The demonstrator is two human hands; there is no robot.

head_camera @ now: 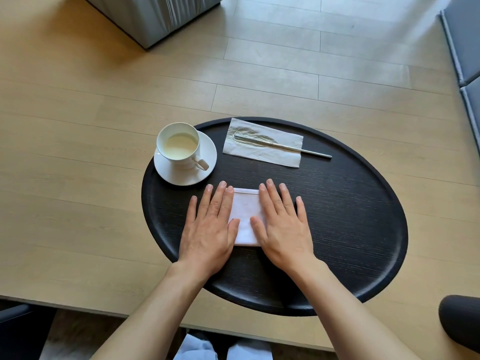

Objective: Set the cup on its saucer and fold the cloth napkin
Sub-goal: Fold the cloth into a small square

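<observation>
A white cup holding a pale liquid stands on its white saucer at the left rim of the round black tray. The white cloth napkin lies folded into a small rectangle near the tray's front middle. My left hand lies flat on the napkin's left side, fingers spread. Flat on its right side rests my right hand. Both palms press down and grip nothing. The napkin's side edges are hidden under my hands.
A grey paper napkin with a metal utensil on it lies at the tray's back. Light wooden floor surrounds the tray. A grey upholstered block stands far left, grey cushions at right, a dark rounded object at bottom right.
</observation>
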